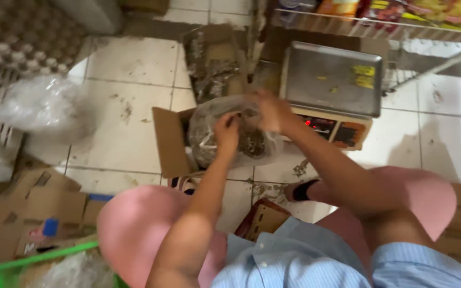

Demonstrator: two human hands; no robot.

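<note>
Head view looks down at both hands on a clear plastic bag full of dark dried stuff. Left hand pinches the bag's top edge. Right hand grips the other side, fingers curled. Under the bag sits an open cardboard box. Just past the right hand stands a weighing scale, its metal tray bare, so the bag looks not yet weighed.

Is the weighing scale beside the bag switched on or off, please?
On: the scale shows red lit digits on its front display, behind the clear bag both hands hold.
</note>
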